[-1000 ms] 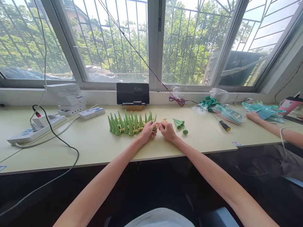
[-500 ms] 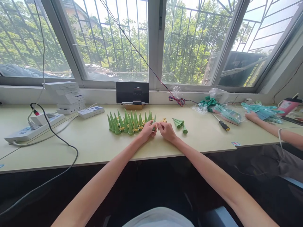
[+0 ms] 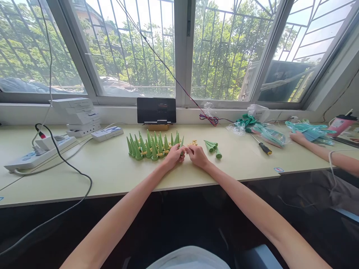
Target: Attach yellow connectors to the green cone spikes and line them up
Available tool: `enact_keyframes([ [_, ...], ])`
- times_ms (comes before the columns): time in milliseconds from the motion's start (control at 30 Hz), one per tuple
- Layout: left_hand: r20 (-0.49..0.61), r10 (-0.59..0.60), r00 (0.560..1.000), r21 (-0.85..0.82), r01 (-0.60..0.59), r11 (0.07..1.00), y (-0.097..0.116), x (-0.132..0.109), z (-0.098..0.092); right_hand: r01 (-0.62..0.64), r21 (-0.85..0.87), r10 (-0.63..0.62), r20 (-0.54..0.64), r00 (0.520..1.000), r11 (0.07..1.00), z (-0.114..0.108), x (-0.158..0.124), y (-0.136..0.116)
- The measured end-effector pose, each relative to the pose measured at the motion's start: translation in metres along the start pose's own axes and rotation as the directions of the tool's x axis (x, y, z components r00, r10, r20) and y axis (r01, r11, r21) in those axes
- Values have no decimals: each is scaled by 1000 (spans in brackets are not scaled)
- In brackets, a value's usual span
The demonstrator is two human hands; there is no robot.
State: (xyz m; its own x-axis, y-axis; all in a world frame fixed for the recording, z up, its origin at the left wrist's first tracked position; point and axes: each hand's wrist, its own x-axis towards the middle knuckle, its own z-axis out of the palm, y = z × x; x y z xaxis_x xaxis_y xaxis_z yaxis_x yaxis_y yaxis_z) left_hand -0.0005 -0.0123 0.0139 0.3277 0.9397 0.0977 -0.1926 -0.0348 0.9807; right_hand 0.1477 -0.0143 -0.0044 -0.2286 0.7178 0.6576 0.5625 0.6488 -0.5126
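My left hand (image 3: pixel 174 156) is closed around a green cone (image 3: pixel 182 142), whose tip points up above the fingers. Right beside it, my right hand (image 3: pixel 196 155) has its fingers pinched together against the cone's side; whatever lies between them is too small to make out. Several green cones (image 3: pixel 154 152) stand upright in a group to the left, with small yellow pieces among them. More loose green cones (image 3: pixel 218 153) lie on their sides to the right. Just behind my right hand is a little pile of yellow pieces (image 3: pixel 194 142).
A black tablet (image 3: pixel 156 110) stands at the back. On the left are stacked white boxes (image 3: pixel 80 116), a power strip (image 3: pixel 39 154) and cables. A screwdriver (image 3: pixel 264 148) and bagged green cords (image 3: pixel 269 135) lie right, near another person's hand (image 3: pixel 298 138) and a pink cup (image 3: pixel 342 125).
Both hands stay in nearly the same place, with only slight finger movement around the cone. The whole view has shifted a little.
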Motion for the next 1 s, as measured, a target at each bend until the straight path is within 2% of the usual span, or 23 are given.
enact_keyframes([
  [600, -8, -22, 1000, 25, 22, 999, 0, 0, 2, 39, -2, -39, -27, 999, 999, 2, 1, 2],
  [1000, 0, -21, 1000, 13, 21, 1000, 2, -1, 2, 37, -8, -37, -4, 999, 999, 2, 0, 0],
])
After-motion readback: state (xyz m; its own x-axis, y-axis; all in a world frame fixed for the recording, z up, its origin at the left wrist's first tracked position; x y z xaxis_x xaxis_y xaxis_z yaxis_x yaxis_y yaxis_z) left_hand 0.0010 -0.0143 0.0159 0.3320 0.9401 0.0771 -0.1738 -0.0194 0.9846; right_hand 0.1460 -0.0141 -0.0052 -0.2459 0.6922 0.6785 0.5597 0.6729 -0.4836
